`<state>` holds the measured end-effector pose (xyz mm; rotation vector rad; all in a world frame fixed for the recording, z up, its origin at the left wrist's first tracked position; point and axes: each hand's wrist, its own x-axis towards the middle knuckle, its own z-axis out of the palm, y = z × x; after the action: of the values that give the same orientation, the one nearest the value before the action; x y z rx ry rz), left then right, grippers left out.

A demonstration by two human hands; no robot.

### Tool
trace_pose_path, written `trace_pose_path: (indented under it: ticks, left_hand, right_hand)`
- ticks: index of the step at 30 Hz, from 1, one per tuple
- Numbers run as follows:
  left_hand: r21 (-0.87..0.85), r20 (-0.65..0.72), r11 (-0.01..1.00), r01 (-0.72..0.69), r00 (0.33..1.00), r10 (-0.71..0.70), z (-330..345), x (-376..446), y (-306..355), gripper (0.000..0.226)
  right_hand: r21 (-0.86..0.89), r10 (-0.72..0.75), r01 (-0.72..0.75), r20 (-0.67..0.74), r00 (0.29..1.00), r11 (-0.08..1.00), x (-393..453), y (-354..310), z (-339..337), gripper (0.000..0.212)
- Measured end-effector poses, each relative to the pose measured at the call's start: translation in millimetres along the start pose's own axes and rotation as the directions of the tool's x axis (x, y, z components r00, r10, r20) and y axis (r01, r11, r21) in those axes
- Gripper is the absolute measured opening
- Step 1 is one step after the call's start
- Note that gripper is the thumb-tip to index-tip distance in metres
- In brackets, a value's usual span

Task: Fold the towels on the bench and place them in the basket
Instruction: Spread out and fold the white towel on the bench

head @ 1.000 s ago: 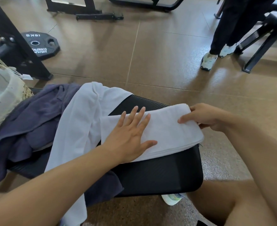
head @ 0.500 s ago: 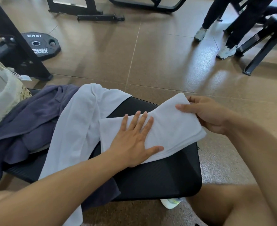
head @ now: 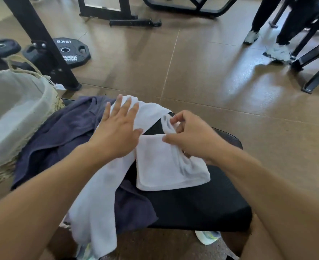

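A small white towel [head: 160, 166] lies folded on the black padded bench [head: 198, 207]. My right hand [head: 190, 136] pinches its folded-over end, lifted above the far edge. My left hand [head: 117, 128] hovers flat with fingers spread over a long unfolded white towel [head: 96, 199] that drapes across the bench and off its near side. A dark purple towel [head: 61, 136] lies crumpled under it on the left. The woven basket [head: 47, 94] with a pale lining stands at the bench's left end.
A black rack post [head: 42, 40] and a 15 kg weight plate [head: 70, 51] are on the brown floor behind the basket. Another person's legs and shoes [head: 275, 49] stand at the far right beside a black bench frame [head: 316, 72].
My right hand has carried the small towel's right end over to the left, folding it in half. My left hand has lifted off it and moved left over the long white towel.
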<state>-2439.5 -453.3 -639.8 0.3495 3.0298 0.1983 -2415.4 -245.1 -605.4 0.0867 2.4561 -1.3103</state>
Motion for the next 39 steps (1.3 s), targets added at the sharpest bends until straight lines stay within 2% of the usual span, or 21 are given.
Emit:
trace_pose_path:
  ticks: [4,9,13,16,18,20,21,22,24,26,28,32,36,39]
  left_hand:
    - [0.007,0.03,0.999,0.031,0.999,-0.031,0.5,-8.6,-17.5,0.073]
    - [0.004,0.05,0.998,0.061,0.997,-0.061,0.6,-13.9,-28.7,0.076]
    - [-0.013,0.054,0.999,0.045,0.998,-0.044,-0.9,-18.3,-30.9,0.076]
    - [-0.019,0.056,1.0,0.021,0.998,-0.02,-0.8,-21.3,-29.7,0.075]
    - [-0.024,0.054,1.0,0.001,0.999,0.001,-0.2,-23.0,-29.2,0.074]
    - [-0.038,0.047,0.999,-0.024,0.999,0.025,0.7,-24.9,-27.4,0.071]
    - [-0.048,0.045,0.998,-0.044,0.998,0.046,1.4,-25.8,-24.8,0.069]
    - [-0.059,0.048,0.996,-0.07,0.996,0.073,2.5,-26.8,-20.6,0.068]
    - [-0.086,0.068,0.987,-0.139,0.987,0.145,6.0,-30.3,-8.2,0.068]
    - [-0.105,0.111,0.97,-0.217,0.967,0.229,10.7,-35.1,4.5,0.079]
    - [-0.058,0.175,0.957,-0.283,0.941,0.289,15.9,-38.5,11.6,0.099]
    - [0.128,0.248,0.943,-0.308,0.93,0.27,24.7,-37.5,11.4,0.122]
    - [0.191,0.264,0.932,-0.307,0.931,0.252,35.1,-37.5,9.9,0.134]
    - [0.195,0.269,0.93,-0.313,0.928,0.256,40.7,-37.1,7.8,0.139]
  right_hand:
    - [-0.176,-0.037,0.045,0.053,0.998,0.983,3.2,-3.9,36.1,0.04]
    - [-0.24,-0.057,0.069,0.057,0.997,0.968,4.3,-8.1,63.2,0.043]
    - [-0.267,-0.063,0.074,0.049,0.997,0.961,9.0,-9.6,74.4,0.048]
    - [-0.288,-0.056,0.081,0.095,0.994,0.954,7.8,-10.3,80.3,0.054]
    - [-0.24,-0.036,0.068,0.135,0.99,0.968,4.2,-13.7,78.5,0.055]
    - [-0.185,-0.044,0.067,0.126,0.991,0.98,2.0,-17.5,68.4,0.048]
    - [-0.222,-0.077,0.094,0.084,0.993,0.971,2.7,-18.0,60.4,0.041]
    - [-0.33,-0.128,0.127,0.02,0.992,0.935,4.6,-16.6,51.0,0.034]
    - [-0.556,-0.228,0.138,-0.095,0.969,0.819,7.9,-9.3,32.9,0.031]
    - [-0.645,-0.266,0.15,-0.085,0.96,0.749,11.4,3.2,19.7,0.037]
    - [-0.7,-0.265,0.2,0.016,0.964,0.686,13.5,16.0,14.8,0.045]
    - [-0.764,-0.23,0.273,0.167,0.959,0.585,8.9,34.2,30.2,0.06]
    - [-0.806,-0.22,0.253,0.157,0.963,0.536,1.9,48.7,51.0,0.092]
    - [-0.792,-0.263,0.249,0.116,0.958,0.557,3.3,63.6,57.4,0.097]
